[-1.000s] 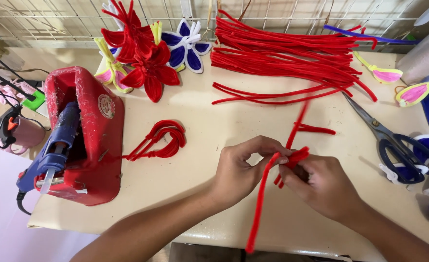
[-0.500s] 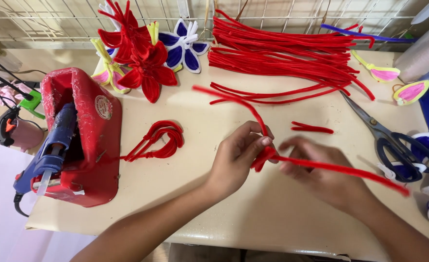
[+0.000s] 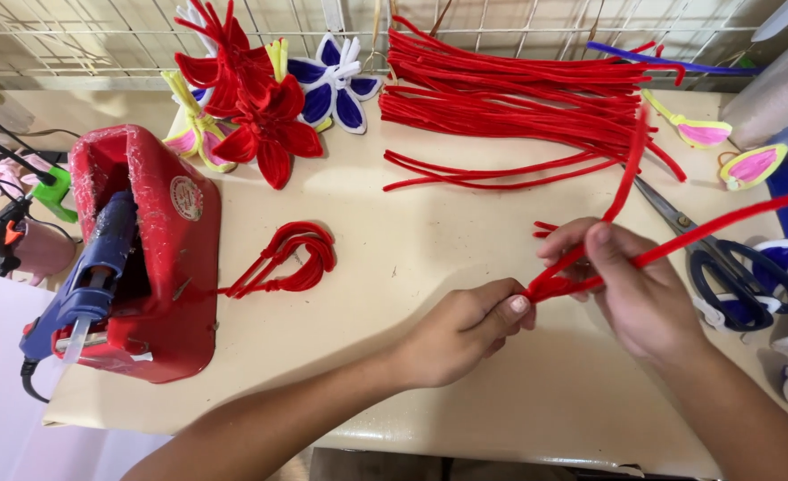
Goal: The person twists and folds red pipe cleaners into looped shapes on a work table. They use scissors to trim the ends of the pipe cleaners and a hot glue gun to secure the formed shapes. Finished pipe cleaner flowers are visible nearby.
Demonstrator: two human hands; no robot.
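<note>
Now the work goes on at a cream-coloured table (image 3: 429, 267) that stands against a white wire grid (image 3: 100, 36) at the back. On the left side lies a red plastic holder (image 3: 158, 258) with a round pale sticker (image 3: 185, 198) on its side, and a blue glue gun (image 3: 91, 285) rests in it. Near it is a small bunch of bent red loops (image 3: 287, 258). At the far edge I see red pipe-cleaner flowers (image 3: 260, 116), a blue and white flower (image 3: 336, 85), and a big pile of red pipe cleaners (image 3: 518, 98). Black-handled scissors (image 3: 723, 267) lie on the right.

The left hand (image 3: 465, 330) is closed, pinching with thumb and finger the folded end of a red pipe cleaner (image 3: 590, 267). The right hand (image 3: 634, 285) is curled around the same pipe cleaner just beside it, and two long ends stick out up and to the right, above the table.
</note>
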